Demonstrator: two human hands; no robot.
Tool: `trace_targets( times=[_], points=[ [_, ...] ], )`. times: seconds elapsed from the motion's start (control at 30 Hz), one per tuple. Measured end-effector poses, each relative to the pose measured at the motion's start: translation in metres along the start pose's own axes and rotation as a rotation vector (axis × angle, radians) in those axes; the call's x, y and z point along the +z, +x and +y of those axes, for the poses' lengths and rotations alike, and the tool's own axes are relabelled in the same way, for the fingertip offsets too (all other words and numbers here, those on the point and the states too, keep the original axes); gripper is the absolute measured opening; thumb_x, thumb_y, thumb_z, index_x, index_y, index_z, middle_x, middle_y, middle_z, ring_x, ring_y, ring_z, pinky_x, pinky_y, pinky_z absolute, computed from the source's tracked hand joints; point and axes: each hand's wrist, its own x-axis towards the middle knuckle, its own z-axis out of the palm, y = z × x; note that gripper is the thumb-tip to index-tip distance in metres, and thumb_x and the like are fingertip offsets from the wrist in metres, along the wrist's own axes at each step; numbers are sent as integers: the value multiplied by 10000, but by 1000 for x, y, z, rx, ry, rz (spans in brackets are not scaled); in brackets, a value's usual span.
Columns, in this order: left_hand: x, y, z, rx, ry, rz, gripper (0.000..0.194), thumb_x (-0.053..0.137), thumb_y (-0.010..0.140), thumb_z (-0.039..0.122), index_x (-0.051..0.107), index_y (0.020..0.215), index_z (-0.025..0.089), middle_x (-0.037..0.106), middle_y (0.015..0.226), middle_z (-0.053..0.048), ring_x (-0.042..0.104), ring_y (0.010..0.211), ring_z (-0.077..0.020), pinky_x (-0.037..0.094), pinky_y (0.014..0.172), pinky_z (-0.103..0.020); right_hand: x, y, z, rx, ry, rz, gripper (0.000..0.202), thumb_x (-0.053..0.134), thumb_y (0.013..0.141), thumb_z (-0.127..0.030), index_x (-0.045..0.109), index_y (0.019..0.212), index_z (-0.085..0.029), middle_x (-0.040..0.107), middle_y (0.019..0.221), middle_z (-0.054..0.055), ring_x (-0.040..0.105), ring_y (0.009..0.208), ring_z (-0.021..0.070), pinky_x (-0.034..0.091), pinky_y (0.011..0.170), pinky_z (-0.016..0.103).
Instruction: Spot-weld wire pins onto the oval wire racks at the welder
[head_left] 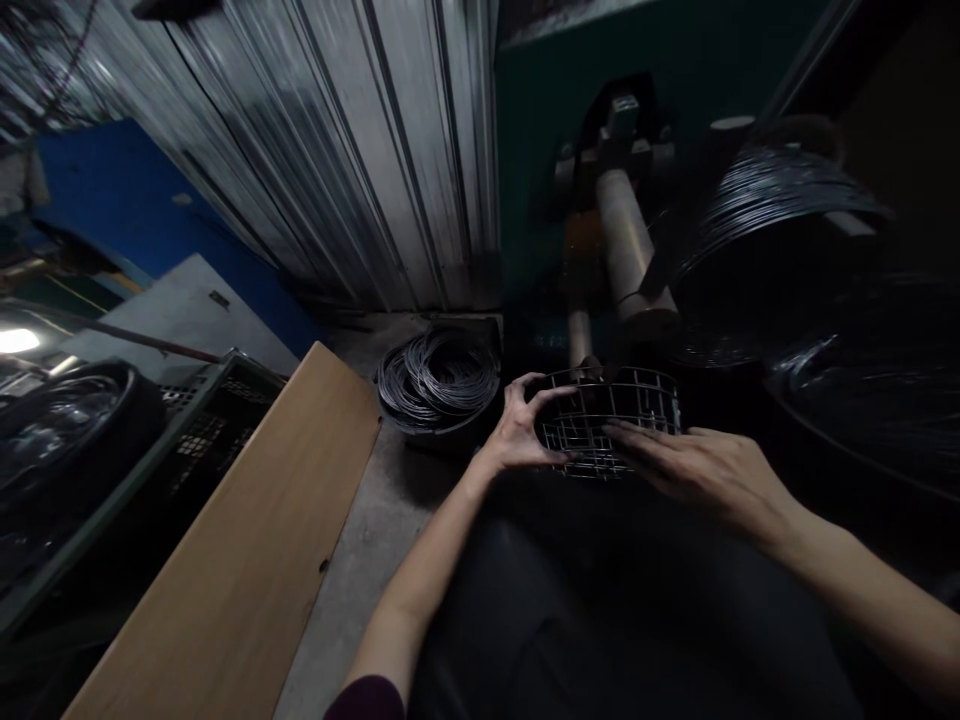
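A round wire basket (636, 400) of thin metal mesh sits in front of my body, just below a machine's metal arms (630, 240). My left hand (521, 425) grips its left side, with the thumb low and the fingers over the upper rim. On the near right side lies my right hand (686, 460), its fingers stretched together along the mesh and the thumb hidden. The basket's upper rim touches or nearly touches the tip of the smaller lower arm (579, 335); in the dark I cannot tell which.
A tub of coiled wire rings (439, 375) stands on the floor to the left. Beyond it are a wooden board (247, 520) and a green crate (217, 400). Large wire coils (787, 190) stand at right. Behind is a corrugated metal wall (360, 140).
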Motion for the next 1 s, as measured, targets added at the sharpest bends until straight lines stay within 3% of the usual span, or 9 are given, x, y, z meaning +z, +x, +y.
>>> trace_targets(
  times=[0.23,0.43,0.57,0.67,0.8,1.0],
  points=[
    [-5,6,-2,-14,-8,-7,948,910,473,468,554,1336,302,326,1396,-112,329,1377,-379,332,1162,-593,5,5,5,17,20,-7,362,390,1030,-282,722,1159,-219,709,1082,3,602,531,120,394,471,273],
    [-6,5,-4,-21,-58,-25,923,904,488,449,563,1327,267,365,1334,-112,404,1317,-338,371,1151,-543,5,1,9,198,176,-189,378,419,1000,-383,689,1256,-314,701,1100,16,652,607,201,392,471,294],
    [-6,13,-6,-15,-74,-2,905,903,501,422,572,1326,249,363,1324,-117,381,1334,-339,368,1151,-531,4,8,9,282,171,-248,419,385,1016,-399,696,1262,-266,721,1020,52,659,632,224,341,469,296],
    [-8,25,-9,-45,-59,-10,892,899,514,409,567,1329,262,368,1331,-110,377,1345,-335,349,1162,-538,9,15,12,335,185,-278,406,392,1019,-380,688,1274,-271,715,1068,40,672,695,211,356,504,292],
    [-13,36,-13,-52,-46,-16,897,903,509,421,568,1324,252,375,1329,-113,387,1338,-338,342,1163,-542,18,16,12,407,146,-186,383,406,1016,-413,713,1205,-282,701,1132,27,638,669,167,327,494,273],
    [-14,41,-20,-23,-65,-10,893,899,506,429,576,1320,254,373,1332,-110,389,1339,-339,356,1158,-534,22,11,8,625,205,-55,544,374,987,-601,733,973,-193,634,994,96,571,658,146,358,493,256]
  ],
)
